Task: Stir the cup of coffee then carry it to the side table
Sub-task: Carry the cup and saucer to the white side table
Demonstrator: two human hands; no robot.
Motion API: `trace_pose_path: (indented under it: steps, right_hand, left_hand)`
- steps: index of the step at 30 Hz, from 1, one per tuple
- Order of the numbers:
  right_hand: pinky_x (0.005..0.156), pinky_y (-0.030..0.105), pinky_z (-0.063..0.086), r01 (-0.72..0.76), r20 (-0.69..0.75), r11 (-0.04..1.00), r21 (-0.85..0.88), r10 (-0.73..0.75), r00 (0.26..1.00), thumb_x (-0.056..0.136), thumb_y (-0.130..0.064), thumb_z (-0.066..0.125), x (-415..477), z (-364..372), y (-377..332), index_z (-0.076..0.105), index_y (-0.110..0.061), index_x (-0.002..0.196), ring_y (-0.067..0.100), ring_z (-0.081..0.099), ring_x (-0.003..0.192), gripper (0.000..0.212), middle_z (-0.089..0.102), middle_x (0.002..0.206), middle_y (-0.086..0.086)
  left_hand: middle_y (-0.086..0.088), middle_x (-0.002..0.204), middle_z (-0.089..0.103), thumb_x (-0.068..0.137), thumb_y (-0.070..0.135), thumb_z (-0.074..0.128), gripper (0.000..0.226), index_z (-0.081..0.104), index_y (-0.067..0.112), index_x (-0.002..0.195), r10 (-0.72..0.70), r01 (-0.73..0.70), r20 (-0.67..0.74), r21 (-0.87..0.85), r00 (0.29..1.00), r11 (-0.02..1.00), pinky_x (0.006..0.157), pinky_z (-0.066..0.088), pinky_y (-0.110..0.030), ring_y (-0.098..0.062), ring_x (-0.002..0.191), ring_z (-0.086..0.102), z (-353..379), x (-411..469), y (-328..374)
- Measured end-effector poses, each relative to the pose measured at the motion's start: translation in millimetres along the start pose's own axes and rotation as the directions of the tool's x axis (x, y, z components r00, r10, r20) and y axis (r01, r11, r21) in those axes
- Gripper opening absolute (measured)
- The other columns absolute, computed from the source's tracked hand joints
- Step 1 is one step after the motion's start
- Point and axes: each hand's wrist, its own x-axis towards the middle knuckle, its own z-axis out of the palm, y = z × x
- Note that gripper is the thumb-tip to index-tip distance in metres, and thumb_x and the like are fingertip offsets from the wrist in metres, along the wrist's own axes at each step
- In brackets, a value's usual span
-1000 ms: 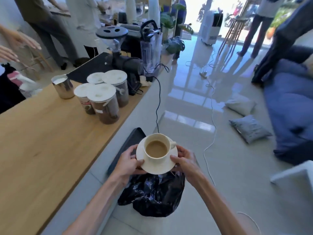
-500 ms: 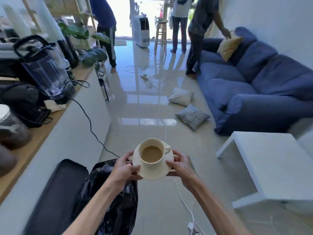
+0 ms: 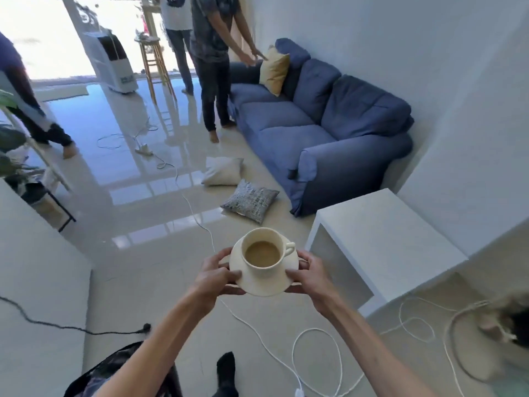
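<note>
A cream cup of milky coffee (image 3: 264, 253) stands upright on a cream saucer (image 3: 264, 285), its handle pointing right. My left hand (image 3: 213, 277) grips the saucer's left rim and my right hand (image 3: 310, 277) grips its right rim, holding it in the air above the tiled floor. The white side table (image 3: 383, 239) stands just to the right of the cup, beside the sofa's near arm. No spoon is visible.
A blue sofa (image 3: 315, 130) lines the right wall. Two cushions (image 3: 249, 200) lie on the floor ahead. White cables (image 3: 315, 356) loop across the floor near my dark-socked foot (image 3: 226, 371). Three people stand ahead near the doorway. A white counter wall (image 3: 37, 267) is at left.
My view has swung right, away from the wooden counter, and moved forward. The side table is now close at the right. Both hands have kept hold of the saucer.
</note>
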Motion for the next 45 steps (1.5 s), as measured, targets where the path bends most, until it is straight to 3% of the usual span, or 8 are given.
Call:
trace_pose_path:
  steps: [5,10,16,27,32,36,42,45]
  right_hand:
    - [0.068,0.042,0.065,0.003,-0.140,0.997,0.079,0.008,0.990,0.088,0.010,0.059,53.3,-20.0,-19.4,0.066,-0.025,0.115,0.031,0.074,0.092,0.044,0.078,0.103,0.008]
    - [0.067,0.039,0.064,0.010,-0.279,0.988,0.153,0.034,0.960,0.089,0.006,0.062,101.1,-36.1,-30.9,0.065,-0.022,0.125,0.028,0.075,0.094,0.045,0.078,0.105,0.006]
    - [0.074,0.047,0.064,0.017,-0.419,0.973,0.230,0.083,0.904,0.087,0.008,0.062,142.5,-66.7,-40.7,0.070,-0.017,0.116,0.029,0.074,0.095,0.039,0.079,0.101,0.005]
    - [0.067,0.038,0.063,0.063,-0.537,0.944,0.324,0.129,0.834,0.089,0.010,0.059,225.9,-178.0,-51.6,0.069,-0.018,0.118,0.029,0.073,0.096,0.041,0.076,0.107,0.009]
    - [0.075,0.045,0.064,0.078,-0.591,0.928,0.364,0.166,0.789,0.089,0.007,0.061,268.5,-244.7,-55.5,0.069,-0.025,0.116,0.024,0.072,0.102,0.043,0.075,0.112,0.003]
    - [0.074,0.045,0.064,0.068,-0.632,0.923,0.379,0.204,0.748,0.089,0.009,0.061,297.6,-291.6,-62.7,0.069,-0.029,0.109,0.022,0.072,0.100,0.044,0.074,0.111,0.002]
    - [0.069,0.039,0.064,0.106,-0.699,0.891,0.442,0.268,0.663,0.089,0.007,0.062,329.6,-340.1,-69.6,0.064,-0.017,0.117,0.022,0.071,0.102,0.037,0.072,0.113,0.003]
    - [0.070,0.039,0.064,0.116,-0.736,0.878,0.465,0.311,0.601,0.089,0.005,0.063,345.0,-357.6,-69.7,0.063,-0.014,0.116,0.024,0.070,0.104,0.034,0.072,0.114,0.003]
  left_hand:
    - [-0.032,0.121,0.071,0.092,-0.020,0.056,0.056,0.060,0.017,0.135,-0.010,-0.003,0.154,0.078,0.988,0.997,0.054,0.064,-0.033,-0.030,0.076,0.071,18.4,79.6,44.5]
    - [-0.028,0.114,0.072,0.091,-0.020,0.057,0.060,0.058,0.016,0.139,-0.023,-0.029,0.265,0.189,0.964,0.981,0.055,0.064,-0.034,-0.029,0.073,0.073,40.8,154.7,83.2]
    - [-0.025,0.111,0.073,0.091,-0.019,0.057,0.058,0.061,0.019,0.135,-0.075,-0.029,0.364,0.272,0.928,0.962,0.059,0.065,-0.036,-0.030,0.076,0.072,87.8,218.1,110.8]
    - [-0.023,0.120,0.072,0.095,-0.015,0.058,0.042,0.059,0.004,0.132,-0.167,-0.012,0.431,0.384,0.887,0.923,0.058,0.065,-0.035,-0.031,0.079,0.072,219.2,336.3,142.6]
    - [-0.018,0.110,0.075,0.093,-0.017,0.058,0.042,0.061,0.002,0.130,-0.217,0.005,0.449,0.427,0.867,0.904,0.055,0.063,-0.033,-0.029,0.075,0.072,298.9,388.8,161.0]
    - [-0.019,0.110,0.077,0.093,-0.016,0.058,0.043,0.063,0.006,0.129,-0.236,0.009,0.447,0.454,0.863,0.891,0.065,0.067,-0.043,-0.032,0.080,0.075,354.3,424.0,172.0]
    - [-0.020,0.107,0.078,0.092,-0.016,0.060,0.045,0.067,0.007,0.130,-0.263,-0.053,0.516,0.518,0.815,0.853,0.075,0.067,-0.048,-0.039,0.087,0.078,420.9,471.8,190.5]
    - [-0.017,0.100,0.076,0.092,-0.016,0.060,0.047,0.066,0.008,0.132,-0.284,-0.083,0.554,0.545,0.782,0.834,0.068,0.068,-0.042,-0.033,0.081,0.077,451.1,494.7,201.5]
